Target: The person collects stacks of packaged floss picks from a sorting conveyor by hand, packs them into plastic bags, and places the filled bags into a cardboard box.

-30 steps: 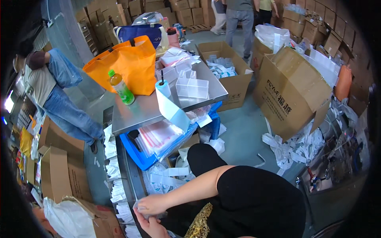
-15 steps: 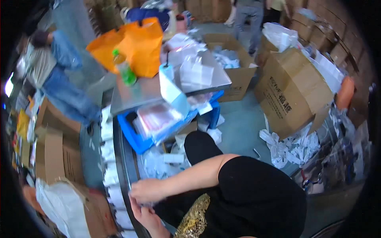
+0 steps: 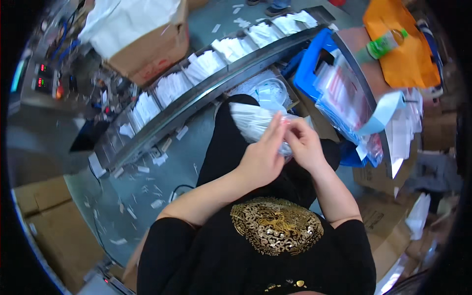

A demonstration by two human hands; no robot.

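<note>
Your two hands meet over your lap. Your left hand (image 3: 263,157) and right hand (image 3: 306,145) both grip a clear plastic bag (image 3: 255,120) holding white contents; the fingers of each hand are bent and pinched together on the bag's near end, which they cover, so its opening and what lies inside cannot be made out. The bag rests across your black-clad thigh, just below the curved metal rack (image 3: 196,98).

The rack runs from lower left to upper right. Its compartments hold stacks of white packets (image 3: 209,64); at least six stacks show, and the ones at the far left blur together and cannot be counted. Loose white scraps (image 3: 147,187) lie scattered on the grey floor beneath.

To your right stands one blue plastic crate (image 3: 312,64) filled with clear packets bearing red print (image 3: 344,93); their number cannot be told. Above it, on the table's edge, lie one green-labelled bottle (image 3: 381,46), tipped on its side in this view, and one orange bag (image 3: 408,44), cut off by the picture's dark rim.

At upper left, one brown cardboard box (image 3: 147,49) holds white sheeting. Two more cardboard boxes (image 3: 44,216) sit at lower left, partly cropped. The far left edge shows a blurred device with red lights (image 3: 44,78).
</note>
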